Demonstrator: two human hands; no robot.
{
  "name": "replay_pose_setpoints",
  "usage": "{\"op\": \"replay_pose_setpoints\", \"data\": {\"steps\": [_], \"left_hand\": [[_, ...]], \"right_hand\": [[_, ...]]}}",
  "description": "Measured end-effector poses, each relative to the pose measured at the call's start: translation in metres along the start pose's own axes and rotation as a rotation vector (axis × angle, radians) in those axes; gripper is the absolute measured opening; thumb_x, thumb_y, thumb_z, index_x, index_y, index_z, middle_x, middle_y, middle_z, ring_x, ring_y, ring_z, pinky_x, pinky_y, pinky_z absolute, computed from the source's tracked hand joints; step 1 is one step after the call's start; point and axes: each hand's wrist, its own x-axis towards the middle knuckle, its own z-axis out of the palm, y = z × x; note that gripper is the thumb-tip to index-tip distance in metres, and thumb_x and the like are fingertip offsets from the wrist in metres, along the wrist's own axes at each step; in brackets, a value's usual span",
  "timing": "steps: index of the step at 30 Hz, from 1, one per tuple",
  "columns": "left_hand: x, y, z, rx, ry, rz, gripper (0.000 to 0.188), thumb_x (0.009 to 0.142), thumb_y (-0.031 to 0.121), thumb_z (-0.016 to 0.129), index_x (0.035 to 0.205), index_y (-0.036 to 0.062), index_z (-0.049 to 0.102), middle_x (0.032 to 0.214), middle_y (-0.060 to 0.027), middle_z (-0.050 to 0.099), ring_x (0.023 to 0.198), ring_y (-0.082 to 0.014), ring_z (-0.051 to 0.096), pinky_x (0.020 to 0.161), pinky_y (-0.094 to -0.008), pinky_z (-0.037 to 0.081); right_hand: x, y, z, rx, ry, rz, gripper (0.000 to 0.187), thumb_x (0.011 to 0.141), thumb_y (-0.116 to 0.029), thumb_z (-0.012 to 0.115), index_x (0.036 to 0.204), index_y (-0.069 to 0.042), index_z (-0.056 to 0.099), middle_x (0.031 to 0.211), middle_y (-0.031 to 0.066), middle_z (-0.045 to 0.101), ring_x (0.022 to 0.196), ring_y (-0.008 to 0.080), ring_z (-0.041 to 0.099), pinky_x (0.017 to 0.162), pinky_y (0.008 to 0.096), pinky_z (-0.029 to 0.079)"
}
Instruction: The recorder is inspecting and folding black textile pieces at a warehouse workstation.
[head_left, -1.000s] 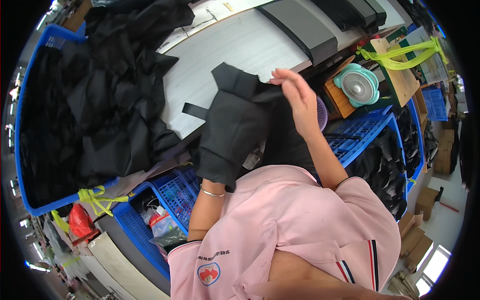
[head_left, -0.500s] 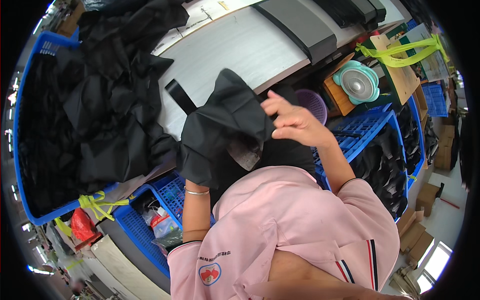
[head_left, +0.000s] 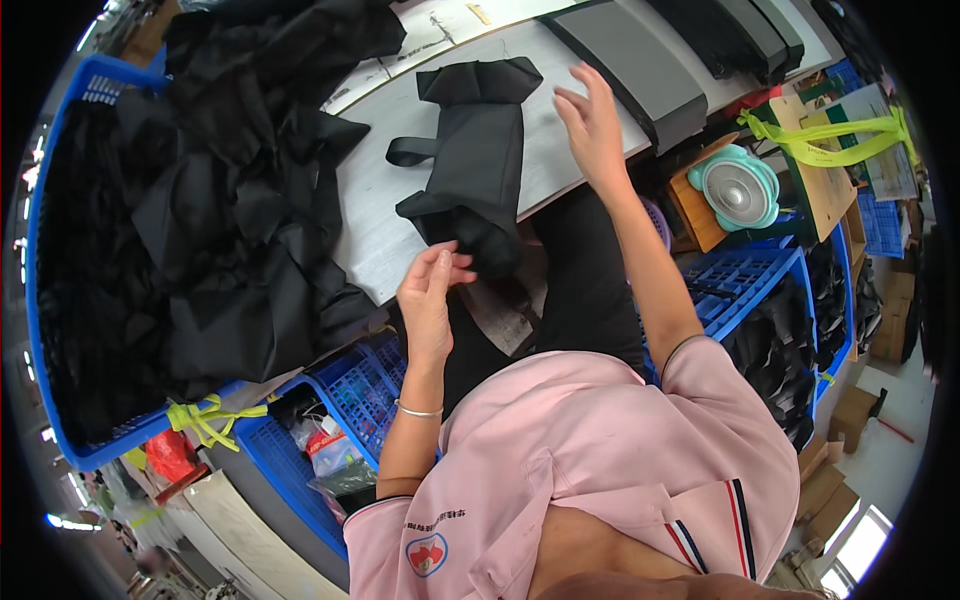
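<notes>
black bag (head_left: 478, 160) now laid on table (head_left: 390, 230), left hand (head_left: 432, 295) fingers touching it

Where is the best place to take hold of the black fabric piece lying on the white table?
Probably the strap loop on the black fabric piece, reached from the person's left: it juts out flat onto the bare white table, away from the folded bulk.

Light grey worktable (head_left: 400, 205), runs left to right across the far half of view. Black fabric bag (head_left: 475, 160) lies flat mid-table, strap loop out to its left, near end hanging over the near edge. Heap of black fabric pieces (head_left: 260, 180) covers the left end, spilling off it. Grey and black flat panels (head_left: 640, 60) stacked at the far right.
</notes>
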Motion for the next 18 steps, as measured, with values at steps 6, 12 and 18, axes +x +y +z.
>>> {"op": "replay_pose_setpoints", "data": {"steps": [6,12,18], "left_hand": [[0.028,0.033,0.014,0.671,0.549,0.664,0.054,0.088,0.000,0.071,0.137,0.0000,0.047,0.122,-0.0075,0.056,0.104,-0.0117,0.056,0.089,-0.0236,0.047],[0.054,0.033,0.006,0.228,0.019,0.354,0.037,0.090,-0.002,0.068,0.126,-0.0012,0.059,0.112,-0.0038,0.062,0.101,-0.0102,0.058,0.089,-0.0236,0.047],[0.054,0.045,0.003,0.473,-0.286,0.160,0.034,0.084,0.007,0.077,0.114,0.0005,0.063,0.098,0.0008,0.060,0.092,-0.0057,0.056,0.085,-0.0204,0.046]], "right_hand": [[-0.097,-0.062,-0.037,-0.142,-0.218,0.008,0.022,0.086,-0.009,0.073,0.105,-0.001,0.065,0.091,0.0089,0.066,0.075,0.0172,0.063,0.070,0.0280,0.051],[-0.108,-0.064,0.003,-0.527,-0.397,-0.314,0.037,0.067,-0.003,0.076,0.102,-0.003,0.063,0.102,0.0093,0.062,0.084,0.0293,0.064,0.073,0.0379,0.052],[-0.102,-0.019,0.009,-0.725,-0.367,-0.303,0.028,0.069,0.000,0.070,0.096,-0.002,0.063,0.091,0.0094,0.057,0.083,0.0283,0.064,0.068,0.0388,0.053]]}}
